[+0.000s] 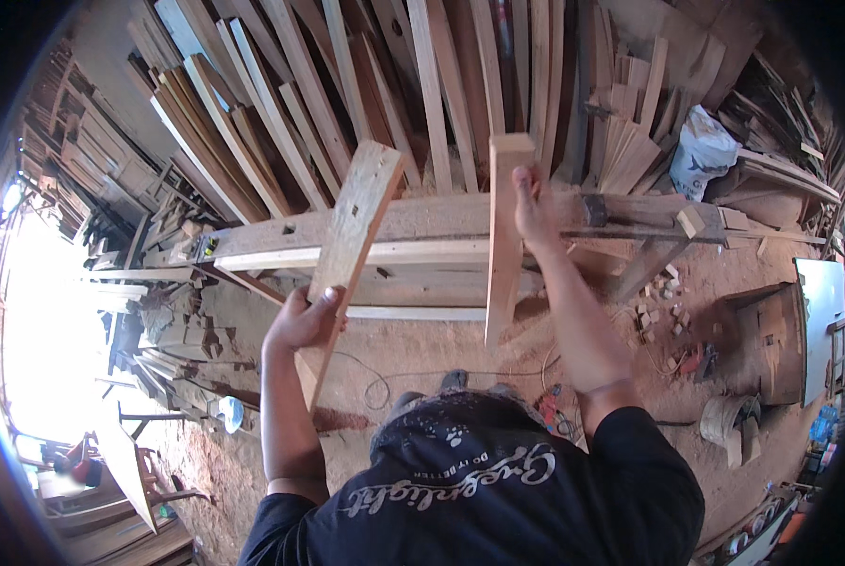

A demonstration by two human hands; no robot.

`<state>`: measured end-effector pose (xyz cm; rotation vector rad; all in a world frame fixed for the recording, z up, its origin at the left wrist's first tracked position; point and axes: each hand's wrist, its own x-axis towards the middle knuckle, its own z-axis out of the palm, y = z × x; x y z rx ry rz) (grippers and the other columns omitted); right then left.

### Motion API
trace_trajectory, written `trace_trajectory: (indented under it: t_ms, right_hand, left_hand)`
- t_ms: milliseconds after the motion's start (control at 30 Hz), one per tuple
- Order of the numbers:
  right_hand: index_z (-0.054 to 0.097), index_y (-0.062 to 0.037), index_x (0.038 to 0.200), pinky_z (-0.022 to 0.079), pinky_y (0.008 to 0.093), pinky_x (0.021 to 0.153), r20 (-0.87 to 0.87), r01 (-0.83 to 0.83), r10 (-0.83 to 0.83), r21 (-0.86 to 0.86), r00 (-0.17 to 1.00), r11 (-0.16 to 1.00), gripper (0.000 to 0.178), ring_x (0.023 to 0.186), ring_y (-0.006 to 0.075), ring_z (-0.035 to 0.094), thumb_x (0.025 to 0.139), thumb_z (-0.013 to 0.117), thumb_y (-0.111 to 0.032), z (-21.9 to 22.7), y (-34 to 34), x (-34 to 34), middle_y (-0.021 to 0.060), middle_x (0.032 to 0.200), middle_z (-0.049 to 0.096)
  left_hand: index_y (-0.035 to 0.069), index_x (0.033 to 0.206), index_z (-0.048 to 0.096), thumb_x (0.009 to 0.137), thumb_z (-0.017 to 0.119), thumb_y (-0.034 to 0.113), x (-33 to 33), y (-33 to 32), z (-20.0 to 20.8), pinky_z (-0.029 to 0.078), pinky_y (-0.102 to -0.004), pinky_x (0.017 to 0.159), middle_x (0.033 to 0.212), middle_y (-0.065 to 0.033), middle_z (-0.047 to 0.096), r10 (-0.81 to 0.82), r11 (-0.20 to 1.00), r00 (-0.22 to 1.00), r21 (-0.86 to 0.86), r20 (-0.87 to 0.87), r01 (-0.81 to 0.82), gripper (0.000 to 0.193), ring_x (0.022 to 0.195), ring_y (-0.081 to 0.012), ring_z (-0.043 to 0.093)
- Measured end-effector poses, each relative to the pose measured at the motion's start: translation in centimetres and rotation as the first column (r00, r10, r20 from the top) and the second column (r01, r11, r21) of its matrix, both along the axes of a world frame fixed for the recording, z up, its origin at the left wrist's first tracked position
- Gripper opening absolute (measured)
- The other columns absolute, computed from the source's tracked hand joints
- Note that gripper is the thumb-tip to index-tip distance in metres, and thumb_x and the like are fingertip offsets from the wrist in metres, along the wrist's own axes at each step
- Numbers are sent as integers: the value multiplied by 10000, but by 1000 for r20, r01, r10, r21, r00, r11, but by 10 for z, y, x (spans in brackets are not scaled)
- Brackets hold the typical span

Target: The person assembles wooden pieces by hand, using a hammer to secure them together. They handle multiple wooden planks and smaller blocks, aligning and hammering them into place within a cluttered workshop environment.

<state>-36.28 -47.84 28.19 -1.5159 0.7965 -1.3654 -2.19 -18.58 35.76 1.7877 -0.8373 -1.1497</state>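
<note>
In my left hand (307, 323) I grip a weathered wooden board (358, 212) by its lower half, fingers wrapped round its edge. It tilts with its top to the right, and small dark marks or holes show on its upper face. My right hand (536, 212) is closed on the right edge of a second, smoother wooden board (504, 255), which stands nearly upright. The two boards are apart from each other. Both are held up in front of a long wooden beam bench (422, 219), which they partly cover.
Many planks (300, 123) lean against the far wall. A white sack (704, 151) stands at the far right. Small wood offcuts (663, 307) and a cable (377, 389) lie on the dusty floor. A wooden box (762, 340) is on the right. Power tools (555, 407) lie near my feet.
</note>
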Motion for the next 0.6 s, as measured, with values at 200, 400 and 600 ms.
trace_trajectory:
  t_ms: [200,400,600]
  right_hand:
    - [518,-10,1438,409,341,1069,-109,-97,97,7,989,995,691,1223,201,557,1064,531,-592,-12,24,-40,124,1294,648]
    - [455,3,1495,377,363,1137,-84,-234,237,54,968,971,721,1322,228,529,1062,551,-565,-39,28,-44,141,1391,611]
    - [419,29,1520,385,360,1136,-24,-234,236,48,972,971,719,1337,236,532,1075,558,-518,-37,46,-22,157,1405,610]
  left_hand:
    - [-64,1247,664,887,823,524,-1,-8,50,583,-341,676,894,-108,747,-162,986,901,21,403,168,707,765,-174,732]
    - [-42,1362,611,808,885,527,-13,-41,85,596,-377,763,970,-187,787,-233,973,684,162,691,167,840,876,-217,778]
    - [-59,1157,673,725,899,621,-26,-71,116,567,-449,875,941,-226,771,-296,944,459,183,838,274,836,975,-338,774]
